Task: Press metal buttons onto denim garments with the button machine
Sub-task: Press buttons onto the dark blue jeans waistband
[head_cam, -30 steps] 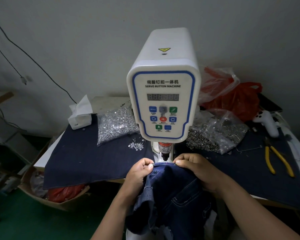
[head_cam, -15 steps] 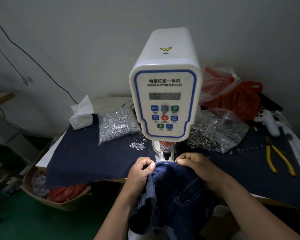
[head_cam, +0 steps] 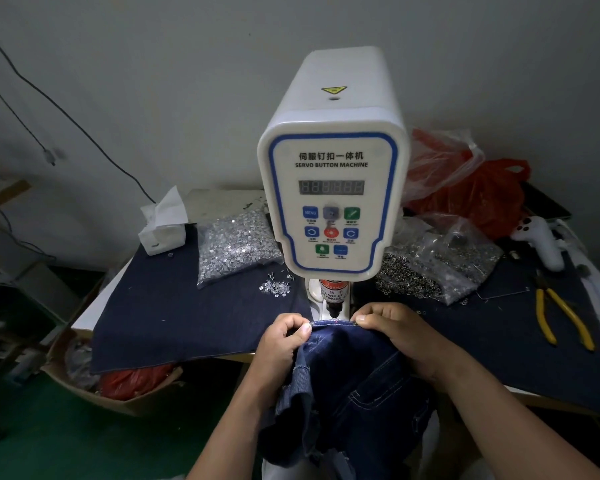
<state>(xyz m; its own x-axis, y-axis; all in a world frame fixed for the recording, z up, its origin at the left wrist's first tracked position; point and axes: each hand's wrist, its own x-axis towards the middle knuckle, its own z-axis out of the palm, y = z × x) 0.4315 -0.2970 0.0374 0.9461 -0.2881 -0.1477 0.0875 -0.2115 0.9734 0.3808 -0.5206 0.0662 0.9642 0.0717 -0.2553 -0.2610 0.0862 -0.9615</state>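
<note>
While both hands, left hand (head_cam: pixel 284 336) and right hand (head_cam: pixel 394 329), pinch the denim garment (head_cam: pixel 347 372) below the button machine (head_cam: pixel 333 188), dark cloth (head_cam: pixel 187 313) covers the table (head_cam: pixel 94 306) around it, a grey wall (head_cam: pixel 187 64) behind.

White button machine (head_cam: pixel 332 188) stands upright on the table, blue-trimmed panel facing the camera, its press head pointing down. Dark denim (head_cam: pixel 347 379) has its top edge stretched flat right under that head, the rest hanging off the table's front.
</note>
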